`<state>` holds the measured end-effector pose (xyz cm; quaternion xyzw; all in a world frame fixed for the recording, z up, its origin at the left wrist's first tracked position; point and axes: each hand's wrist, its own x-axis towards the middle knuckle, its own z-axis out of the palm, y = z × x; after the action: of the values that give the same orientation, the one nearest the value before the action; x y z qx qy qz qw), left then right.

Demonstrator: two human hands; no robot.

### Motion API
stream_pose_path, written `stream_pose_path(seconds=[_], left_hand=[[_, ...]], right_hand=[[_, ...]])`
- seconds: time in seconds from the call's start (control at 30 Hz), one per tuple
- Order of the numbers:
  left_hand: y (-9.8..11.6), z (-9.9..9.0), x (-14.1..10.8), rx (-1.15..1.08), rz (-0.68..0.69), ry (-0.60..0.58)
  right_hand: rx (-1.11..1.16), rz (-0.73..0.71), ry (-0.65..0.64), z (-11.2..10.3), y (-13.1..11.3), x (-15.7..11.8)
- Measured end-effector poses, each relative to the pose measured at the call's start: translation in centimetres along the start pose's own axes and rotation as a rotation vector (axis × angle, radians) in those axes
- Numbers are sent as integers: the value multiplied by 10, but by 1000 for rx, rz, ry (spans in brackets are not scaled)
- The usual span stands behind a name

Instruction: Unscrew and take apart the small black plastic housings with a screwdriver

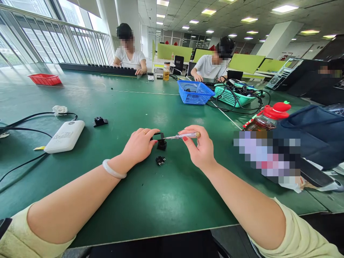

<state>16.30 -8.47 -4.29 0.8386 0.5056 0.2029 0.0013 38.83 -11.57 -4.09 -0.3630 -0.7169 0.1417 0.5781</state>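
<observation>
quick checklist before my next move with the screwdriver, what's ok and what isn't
1. Screwdriver gripped: ok, its handle is in the right hand.
2. Black part steadied: ok, the left hand appears to hold it.
3. Screwdriver tip properly seated: cannot tell, it reaches the black part but is too small to judge.
4. Small black piece contained: not ok, it lies loose on the green table.
5. White power bank clear of the left forearm: ok, they are apart.

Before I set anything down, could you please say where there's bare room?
Mostly bare tabletop lies between red basket and blue basket, and from the nearest black part to the near edge; it's crowded around the navy bag.
</observation>
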Motion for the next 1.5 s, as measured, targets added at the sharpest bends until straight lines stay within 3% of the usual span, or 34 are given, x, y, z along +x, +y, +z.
stream_pose_path(seconds=[0.07, 0.17, 0.37, 0.47, 0.57, 0.67, 0.8, 0.93, 1.1, 1.23, 1.43, 1.5], left_hand=[[4, -4, -3, 198, -74, -13], [10, -9, -9, 403, -121, -106], [20, -30, -17, 506, -147, -343], [28, -31, -18, 433, -125, -282], [30, -18, -17, 207, 12, -203], [24, 2, -14, -4, 124, -255], [10, 17, -8, -139, 134, -259], [3, 18, -1, -218, 130, -191], [-1, 19, 6, -174, 30, -103], [-29, 14, 11, -14, -145, -53], [-113, -15, 1, 186, -560, 25], [-132, -27, -7, 198, -649, 51]], right_hand=[[15, -1, 65, -1, 1, 0], [1, 26, 66, -2, 3, 1], [-6, 44, 46, -3, 2, 2], [-1, 47, 44, -3, 1, 2], [-15, 46, 44, -4, 2, 1], [-33, 55, 39, -5, 2, 2], [-36, 58, 39, -7, 2, 4], [-48, 60, 28, -8, 0, 6], [-54, 65, 24, -8, -2, 7], [-44, 74, 27, -8, -1, 8], [-36, 108, 12, -9, 1, 8], [-34, 120, 1, -8, 2, 8]])
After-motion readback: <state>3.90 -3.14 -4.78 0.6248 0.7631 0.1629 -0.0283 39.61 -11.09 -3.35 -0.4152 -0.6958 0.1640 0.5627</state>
